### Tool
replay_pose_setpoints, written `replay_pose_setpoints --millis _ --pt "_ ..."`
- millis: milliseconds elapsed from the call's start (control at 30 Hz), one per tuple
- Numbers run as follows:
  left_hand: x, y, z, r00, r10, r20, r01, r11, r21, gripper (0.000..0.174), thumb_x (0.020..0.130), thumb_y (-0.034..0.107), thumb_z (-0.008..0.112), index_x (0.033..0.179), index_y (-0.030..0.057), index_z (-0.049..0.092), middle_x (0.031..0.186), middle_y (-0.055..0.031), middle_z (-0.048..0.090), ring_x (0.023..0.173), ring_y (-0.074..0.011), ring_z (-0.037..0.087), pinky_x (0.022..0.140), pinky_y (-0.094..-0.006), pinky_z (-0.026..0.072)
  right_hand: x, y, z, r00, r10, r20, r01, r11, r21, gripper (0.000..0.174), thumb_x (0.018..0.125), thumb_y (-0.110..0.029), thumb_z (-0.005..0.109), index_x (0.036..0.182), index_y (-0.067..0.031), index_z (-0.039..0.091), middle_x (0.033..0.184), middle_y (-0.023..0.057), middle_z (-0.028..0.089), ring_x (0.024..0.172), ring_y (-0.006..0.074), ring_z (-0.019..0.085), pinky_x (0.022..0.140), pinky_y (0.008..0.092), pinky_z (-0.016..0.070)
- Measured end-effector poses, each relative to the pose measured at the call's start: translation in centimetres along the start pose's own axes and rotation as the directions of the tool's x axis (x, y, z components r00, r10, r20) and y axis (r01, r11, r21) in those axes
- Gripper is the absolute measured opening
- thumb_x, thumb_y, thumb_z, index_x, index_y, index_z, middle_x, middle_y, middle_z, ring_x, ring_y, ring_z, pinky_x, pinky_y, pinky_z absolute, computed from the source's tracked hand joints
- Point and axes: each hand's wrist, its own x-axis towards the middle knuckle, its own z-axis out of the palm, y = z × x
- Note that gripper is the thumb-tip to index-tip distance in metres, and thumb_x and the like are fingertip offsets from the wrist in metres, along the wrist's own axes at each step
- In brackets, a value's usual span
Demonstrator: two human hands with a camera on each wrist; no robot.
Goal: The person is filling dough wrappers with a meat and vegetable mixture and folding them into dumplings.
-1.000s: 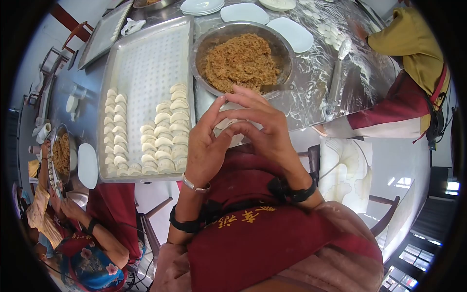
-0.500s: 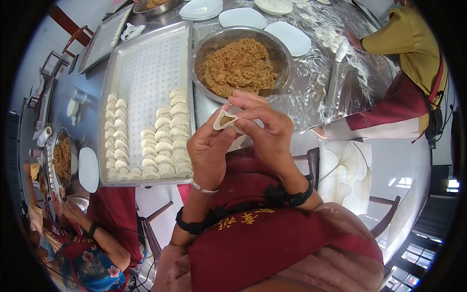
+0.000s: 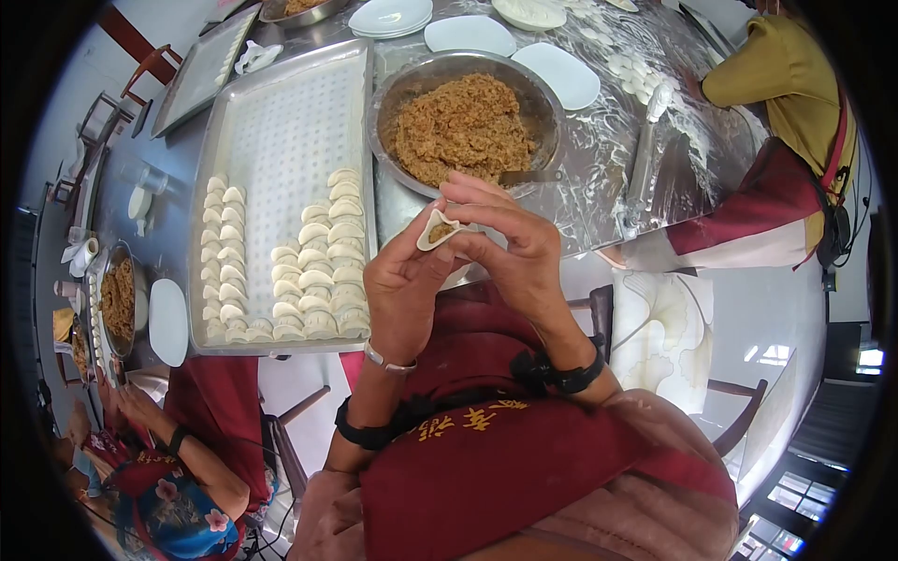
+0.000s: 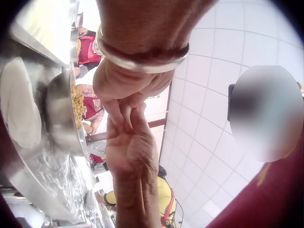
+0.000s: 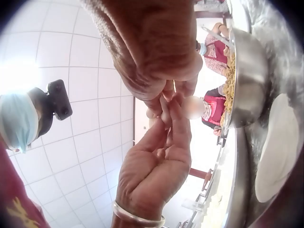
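Dumpling (image 3: pixel 435 234) sits between both hands, in the air at the near side of the bowl (image 3: pixel 550 131), its mouth open and filling showing. The left hand (image 3: pixel 398 290) pinches its left side between thumb and fingers, nearly closed; the right hand (image 3: pixel 524 252) pinches its right edge narrowly with thumb and forefinger, the other fingers reaching across. How hard either presses, I cannot tell.

Too firm a left squeeze could push filling onto the rim and spoil the seal. Uneven pressure could leave a gap; a hard right pinch could tear the thin dough.

Counting from left to right: one basin (image 3: pixel 141 299) of filling and one plate (image 3: pixel 168 323), both well left of the bowl; two trays, one (image 3: pixel 198 84) farther left and one (image 3: pixel 281 122) just beside the bowl. That nearer tray bears two columns of dumplings (image 3: pixel 232 252), then three more (image 3: pixel 344 224), joined along the near edge; they overlap too much for a sure total. Beyond the bowl come one more filling basin (image 3: pixel 327 13), one plate stack (image 3: pixel 390 14), two single plates (image 3: pixel 470 35) and one white dish (image 3: pixel 528 13).
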Motion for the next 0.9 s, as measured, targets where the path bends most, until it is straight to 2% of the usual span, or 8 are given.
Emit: replay_pose_setpoints --millis 267,367,467,567,667,900 --pt "-0.1 -0.2 -0.1 0.998 -0.053 0.037 0.054 0.999 -0.003 0.040 0.097 0.009 0.060 0.134 -0.0040 0.052 0.124 -0.0150 0.062 0.109 -0.0202 0.064 0.092 -0.0367 0.0570 -0.3 0.3 -0.4 1.000 -0.021 -0.012 0.021 1.000 -0.014 0.017 0.077 -0.005 0.076 0.094 -0.0032 0.074 0.114 0.0125 0.070 0.122 0.0310 0.058 0.101 0.0401 0.0450" --pt "-0.1 0.0 -0.2 0.997 -0.068 0.036 0.067 0.998 0.021 0.041 0.097 0.010 0.059 0.135 -0.0043 0.051 0.125 -0.0157 0.062 0.111 -0.0203 0.063 0.093 -0.0362 0.0561 -0.2 0.5 -0.9 0.998 -0.040 0.055 0.046 0.992 -0.114 0.021 0.077 -0.005 0.076 0.098 -0.0031 0.073 0.116 0.0120 0.070 0.123 0.0317 0.057 0.101 0.0397 0.0452" --pt "-0.1 -0.1 -0.3 0.997 -0.064 0.035 0.063 0.997 0.035 0.042 0.098 0.010 0.058 0.136 -0.0052 0.049 0.125 -0.0156 0.062 0.112 -0.0204 0.062 0.094 -0.0354 0.0550 0.2 -0.5 -0.5 0.999 0.023 0.032 -0.020 0.994 -0.104 0.026 0.077 -0.005 0.076 0.102 -0.0038 0.072 0.119 0.0113 0.069 0.124 0.0321 0.056 0.100 0.0397 0.0456" --pt "-0.2 -0.1 -0.4 0.995 -0.087 0.043 0.083 0.994 0.070 0.044 0.099 0.010 0.056 0.139 -0.0063 0.045 0.125 -0.0147 0.061 0.112 -0.0204 0.062 0.095 -0.0347 0.0543 0.2 -0.9 -0.2 0.990 0.113 0.080 -0.113 0.994 -0.011 0.028 0.076 -0.005 0.076 0.104 -0.0054 0.072 0.121 0.0108 0.068 0.126 0.0324 0.055 0.100 0.0398 0.0460" --pt "-0.3 0.0 -0.4 0.992 -0.120 0.032 0.116 0.986 0.122 0.045 0.100 0.010 0.053 0.140 -0.0067 0.043 0.125 -0.0132 0.061 0.111 -0.0192 0.062 0.094 -0.0331 0.0540 0.0 0.5 -0.4 0.991 -0.077 0.107 0.089 0.990 -0.114 0.026 0.075 -0.005 0.076 0.101 -0.0060 0.073 0.117 0.0113 0.069 0.124 0.0327 0.056 0.098 0.0401 0.0477" --pt "0.0 0.2 -0.6 0.982 -0.156 0.108 0.122 0.955 0.269 0.044 0.098 0.006 0.049 0.141 -0.0037 0.043 0.120 -0.0093 0.061 0.107 -0.0154 0.061 0.090 -0.0291 0.0531 -0.5 0.8 -0.4 0.988 -0.091 0.126 0.104 0.989 -0.103 0.024 0.075 -0.005 0.076 0.099 -0.0062 0.073 0.111 0.0129 0.071 0.121 0.0334 0.058 0.097 0.0400 0.0476"
